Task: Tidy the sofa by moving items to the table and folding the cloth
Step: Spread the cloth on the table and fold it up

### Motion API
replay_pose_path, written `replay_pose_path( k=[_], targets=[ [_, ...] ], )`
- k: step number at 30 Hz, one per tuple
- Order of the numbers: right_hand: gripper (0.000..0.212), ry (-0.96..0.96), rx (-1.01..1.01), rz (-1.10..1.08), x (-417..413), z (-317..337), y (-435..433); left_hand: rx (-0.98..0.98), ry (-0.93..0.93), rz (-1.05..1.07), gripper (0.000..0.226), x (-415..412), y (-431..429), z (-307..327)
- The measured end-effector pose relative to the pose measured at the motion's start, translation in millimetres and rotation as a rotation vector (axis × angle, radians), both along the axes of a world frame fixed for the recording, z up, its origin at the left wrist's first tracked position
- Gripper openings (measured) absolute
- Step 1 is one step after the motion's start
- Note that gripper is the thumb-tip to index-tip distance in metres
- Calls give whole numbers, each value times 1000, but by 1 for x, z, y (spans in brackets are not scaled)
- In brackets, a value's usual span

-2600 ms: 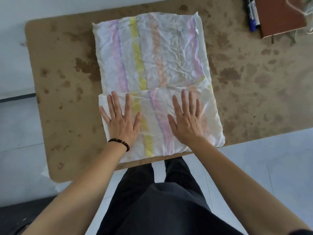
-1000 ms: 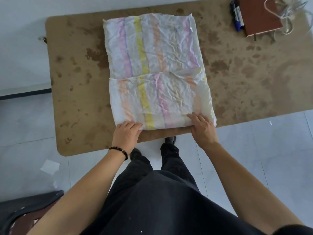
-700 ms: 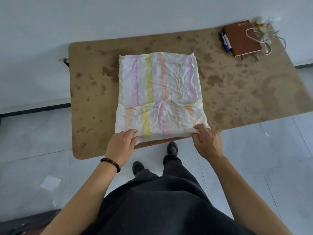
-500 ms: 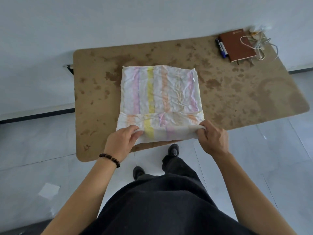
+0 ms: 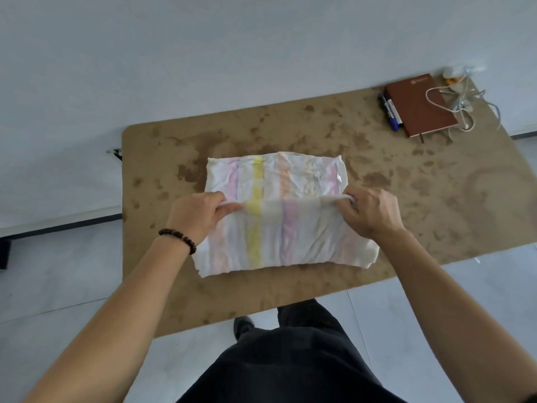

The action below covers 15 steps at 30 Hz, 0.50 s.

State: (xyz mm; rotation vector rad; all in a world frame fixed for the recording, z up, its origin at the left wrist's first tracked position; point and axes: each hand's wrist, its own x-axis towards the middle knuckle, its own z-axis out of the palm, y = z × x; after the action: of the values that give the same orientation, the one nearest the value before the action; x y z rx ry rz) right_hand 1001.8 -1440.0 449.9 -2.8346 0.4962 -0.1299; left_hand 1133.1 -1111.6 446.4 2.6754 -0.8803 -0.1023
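A white cloth [image 5: 279, 237] with pink, yellow, orange and purple stripes lies partly folded on the stained brown table [image 5: 436, 199]. My left hand [image 5: 197, 216] pinches the left end of the cloth's raised folded edge. My right hand [image 5: 369, 213] grips the right end of the same edge. The edge is stretched between both hands, lifted over the middle of the cloth, and the far part of the cloth lies flat beyond it.
A brown notebook [image 5: 418, 104], two blue markers [image 5: 390, 112] and a tangled white cable [image 5: 462, 97] sit at the table's far right corner. A white wall runs behind the table. My legs and shoes stand on the tiled floor [image 5: 58, 271] at the near edge.
Both hands went from pressing the cloth flat to taking its near edge, then lifted that edge and carried it away from me over the cloth. The view also pulled back from the table.
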Motion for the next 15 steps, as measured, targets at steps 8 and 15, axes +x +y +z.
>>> replay_pose_path(
  k=[8,15],
  targets=[
    [36,264,23,-13,149,-58,-61,231,-51,5,56,144,-65,-59],
    [54,238,20,-7,165,-103,-53,264,-92,254,49,136,-96,-105]
  ],
)
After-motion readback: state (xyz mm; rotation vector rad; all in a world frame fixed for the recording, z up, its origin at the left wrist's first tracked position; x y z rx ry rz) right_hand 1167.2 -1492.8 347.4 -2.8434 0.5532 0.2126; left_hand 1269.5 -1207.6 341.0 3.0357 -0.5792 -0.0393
